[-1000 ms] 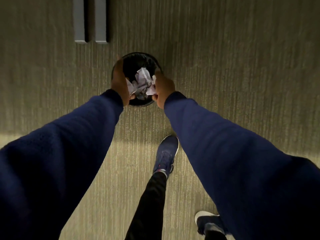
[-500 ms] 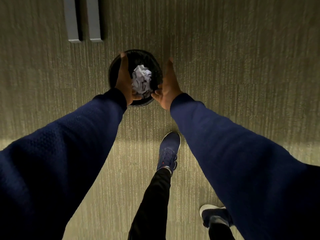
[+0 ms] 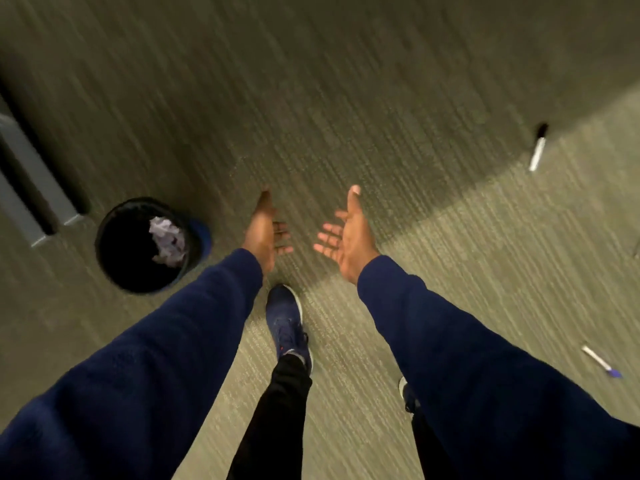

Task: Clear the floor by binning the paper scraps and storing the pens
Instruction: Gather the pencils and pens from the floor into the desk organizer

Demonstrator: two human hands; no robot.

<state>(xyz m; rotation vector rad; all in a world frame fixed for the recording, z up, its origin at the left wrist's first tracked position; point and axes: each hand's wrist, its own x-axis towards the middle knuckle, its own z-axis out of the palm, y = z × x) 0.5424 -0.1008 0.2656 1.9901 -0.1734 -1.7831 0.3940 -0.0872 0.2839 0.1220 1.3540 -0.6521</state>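
A round black bin (image 3: 114, 268) stands on the carpet at the left, with crumpled white paper scraps (image 3: 167, 241) lying inside it. My left hand (image 3: 265, 232) and my right hand (image 3: 346, 237) hover over bare carpet to the right of the bin, palms facing each other, fingers spread, holding nothing. A white pen with a black cap (image 3: 538, 147) lies on the carpet at the far right. A second white pen with a blue cap (image 3: 601, 362) lies at the lower right.
Grey furniture legs (image 3: 31, 181) stand at the left edge behind the bin. My dark blue shoe (image 3: 285, 320) is planted on the carpet below my hands, and the other shoe (image 3: 407, 393) is partly hidden by my right sleeve.
Both hands let go of the paper scraps, which now lie in the bin. My hands pulled away to the right and my view swung right, bringing two pens into sight.
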